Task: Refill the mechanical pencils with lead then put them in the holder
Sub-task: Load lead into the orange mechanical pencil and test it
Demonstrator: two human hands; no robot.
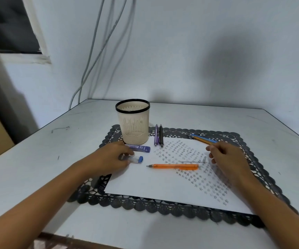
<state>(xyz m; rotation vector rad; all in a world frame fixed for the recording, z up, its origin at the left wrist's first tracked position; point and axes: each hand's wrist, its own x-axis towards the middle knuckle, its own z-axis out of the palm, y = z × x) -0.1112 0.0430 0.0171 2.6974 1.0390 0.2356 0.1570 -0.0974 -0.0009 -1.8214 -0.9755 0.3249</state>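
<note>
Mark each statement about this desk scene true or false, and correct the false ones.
1. The holder stands upright with no pencil sticking out. True.
2. The orange pencil is in the holder. False: it lies flat on the paper.
3. The left hand pinches the clear lead case. True.
4. The purple pencil and black pencil lie left of the holder. False: they lie side by side to its right.
</note>
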